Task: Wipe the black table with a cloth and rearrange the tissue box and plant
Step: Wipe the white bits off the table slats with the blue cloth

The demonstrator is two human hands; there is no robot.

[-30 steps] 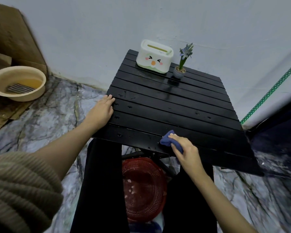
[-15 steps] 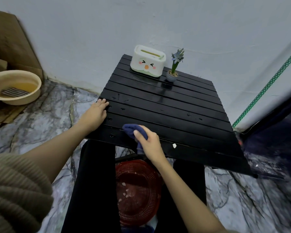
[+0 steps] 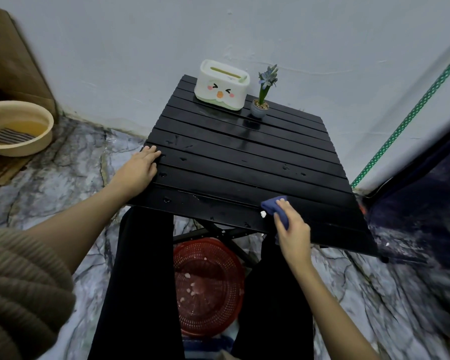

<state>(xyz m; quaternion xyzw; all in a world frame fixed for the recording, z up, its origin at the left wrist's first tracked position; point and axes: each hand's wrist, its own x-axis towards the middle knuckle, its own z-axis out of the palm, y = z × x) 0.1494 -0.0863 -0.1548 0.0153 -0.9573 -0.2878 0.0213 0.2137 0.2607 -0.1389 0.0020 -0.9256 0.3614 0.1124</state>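
The right hand (image 3: 292, 227) grips a blue cloth (image 3: 273, 207) on the near edge of the black table (image 3: 244, 157); its fingers hide most of the cloth. A small white bit (image 3: 263, 214), too small to identify, lies beside it. The left hand (image 3: 140, 168) rests flat and empty on the table's left edge. The tissue box (image 3: 221, 85) and plant (image 3: 263, 100) stand side by side at the far end. Legs partly hide a red basket (image 3: 208, 287) beneath.

Beyond the right fingers (image 3: 281, 203) the tabletop (image 3: 244, 157) lies open across its middle; tissue box (image 3: 222, 85) and plant (image 3: 262, 100) block the far edge, left hand (image 3: 138, 170) the left edge
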